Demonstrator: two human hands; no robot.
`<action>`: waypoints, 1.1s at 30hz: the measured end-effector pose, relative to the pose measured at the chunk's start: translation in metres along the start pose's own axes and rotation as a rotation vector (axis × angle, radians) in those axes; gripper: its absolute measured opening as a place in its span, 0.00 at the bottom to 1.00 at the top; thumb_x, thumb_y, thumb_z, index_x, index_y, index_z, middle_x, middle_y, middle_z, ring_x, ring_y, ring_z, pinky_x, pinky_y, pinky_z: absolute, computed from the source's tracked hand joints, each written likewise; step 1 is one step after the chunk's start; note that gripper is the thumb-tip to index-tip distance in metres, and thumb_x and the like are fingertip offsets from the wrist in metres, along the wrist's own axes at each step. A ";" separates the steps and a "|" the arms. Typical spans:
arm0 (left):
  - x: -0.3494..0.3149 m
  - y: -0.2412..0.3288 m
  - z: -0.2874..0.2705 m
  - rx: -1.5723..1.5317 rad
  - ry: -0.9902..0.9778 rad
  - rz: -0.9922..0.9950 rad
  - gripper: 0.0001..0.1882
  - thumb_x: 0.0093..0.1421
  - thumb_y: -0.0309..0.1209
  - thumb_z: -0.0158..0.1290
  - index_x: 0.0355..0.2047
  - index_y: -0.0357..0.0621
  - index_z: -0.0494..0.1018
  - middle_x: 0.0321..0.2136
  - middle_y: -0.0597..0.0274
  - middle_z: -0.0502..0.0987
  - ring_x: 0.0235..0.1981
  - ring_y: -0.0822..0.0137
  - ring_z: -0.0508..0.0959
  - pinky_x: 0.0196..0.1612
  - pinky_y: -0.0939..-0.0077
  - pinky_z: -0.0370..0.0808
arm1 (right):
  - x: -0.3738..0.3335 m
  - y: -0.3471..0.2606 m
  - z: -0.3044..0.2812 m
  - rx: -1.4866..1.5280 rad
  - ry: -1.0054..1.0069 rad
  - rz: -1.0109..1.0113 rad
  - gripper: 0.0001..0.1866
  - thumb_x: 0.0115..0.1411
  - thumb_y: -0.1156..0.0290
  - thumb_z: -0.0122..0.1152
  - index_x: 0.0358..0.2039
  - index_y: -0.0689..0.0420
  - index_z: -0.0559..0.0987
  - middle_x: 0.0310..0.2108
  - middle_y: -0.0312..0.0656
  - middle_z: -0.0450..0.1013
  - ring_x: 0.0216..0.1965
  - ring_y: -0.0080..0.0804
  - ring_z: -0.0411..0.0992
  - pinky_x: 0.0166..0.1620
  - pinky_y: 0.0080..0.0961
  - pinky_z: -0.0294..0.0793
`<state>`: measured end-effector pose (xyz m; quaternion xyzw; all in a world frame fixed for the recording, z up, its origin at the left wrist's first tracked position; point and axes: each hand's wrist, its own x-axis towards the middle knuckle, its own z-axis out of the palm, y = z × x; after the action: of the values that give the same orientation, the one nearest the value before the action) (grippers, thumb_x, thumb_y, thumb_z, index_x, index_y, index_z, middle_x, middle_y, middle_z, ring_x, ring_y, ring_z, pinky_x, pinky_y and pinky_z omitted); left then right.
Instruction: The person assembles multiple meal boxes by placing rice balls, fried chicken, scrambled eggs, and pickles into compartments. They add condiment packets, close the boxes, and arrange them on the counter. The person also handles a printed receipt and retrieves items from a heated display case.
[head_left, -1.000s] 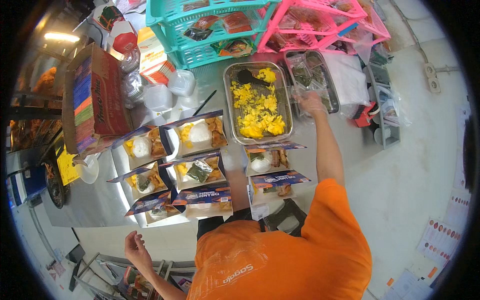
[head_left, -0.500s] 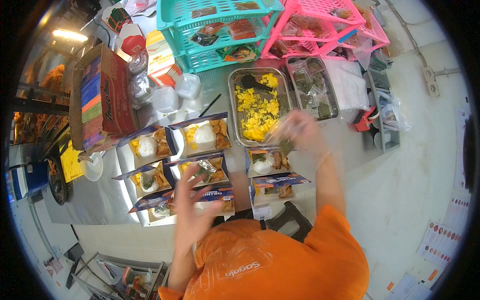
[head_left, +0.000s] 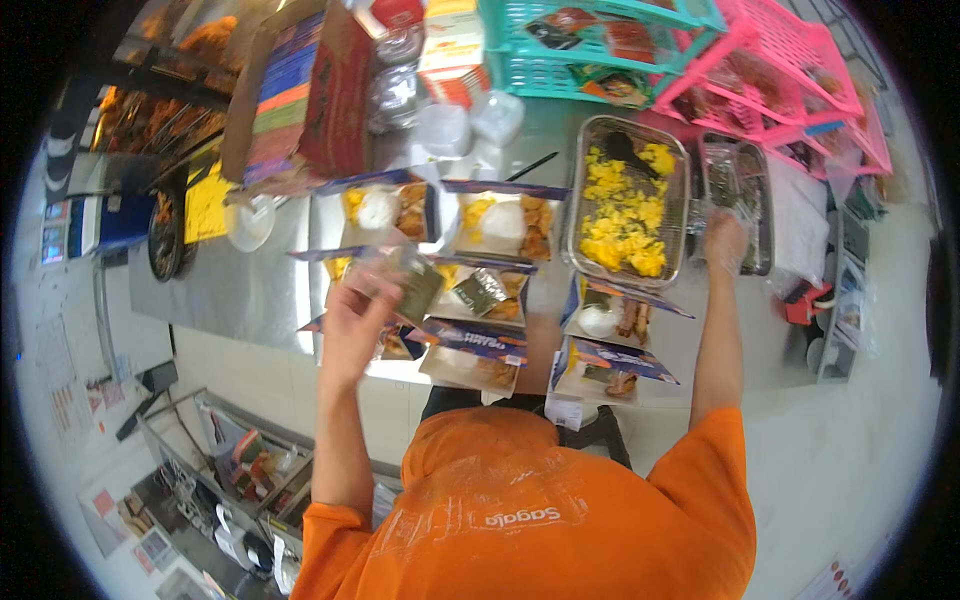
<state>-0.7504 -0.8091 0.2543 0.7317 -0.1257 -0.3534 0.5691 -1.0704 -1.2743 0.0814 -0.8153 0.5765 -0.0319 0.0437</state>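
My left hand [head_left: 352,325] pinches a clear packet with a dark green sheet [head_left: 424,292], over the left column of open paper meal boxes. White rice [head_left: 378,211], yellow scrambled egg and browned meat pieces lie in the far left box. A similar packet [head_left: 480,291] rests on the food in a middle box. My right hand [head_left: 726,243], in a thin clear glove, has its fingers curled at the near left edge of a metal tray [head_left: 765,262] of green packets. What its fingertips hold is unclear. Beside it stands a metal tray [head_left: 573,220] of scrambled egg with a black scoop [head_left: 622,150].
Teal [head_left: 545,82] and pink [head_left: 770,62] plastic racks with packets stand at the back. A cardboard carton [head_left: 335,110] and clear plastic tubs [head_left: 443,130] are at the back left. A grey organiser [head_left: 838,330] stands at the right, and a black pen-like stick [head_left: 533,166] lies behind the boxes.
The view has shifted, so the table appears farther right. My right hand has moved from near the egg tray to the packet tray. My left hand, earlier spread and without a packet, now holds one.
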 end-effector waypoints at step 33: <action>-0.108 -0.003 0.142 0.365 -1.033 0.638 0.08 0.64 0.33 0.52 0.36 0.42 0.76 0.28 0.47 0.78 0.34 0.43 0.79 0.37 0.56 0.76 | -0.226 -0.178 -0.198 0.906 0.255 -0.322 0.42 0.71 0.47 0.46 0.71 0.67 0.50 0.73 0.58 0.48 0.73 0.52 0.49 0.72 0.38 0.48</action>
<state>-0.9224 -0.8507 0.2777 0.4786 -0.6541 -0.4469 0.3786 -0.9992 -1.0088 0.2968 -0.7827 0.3723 -0.3849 0.3173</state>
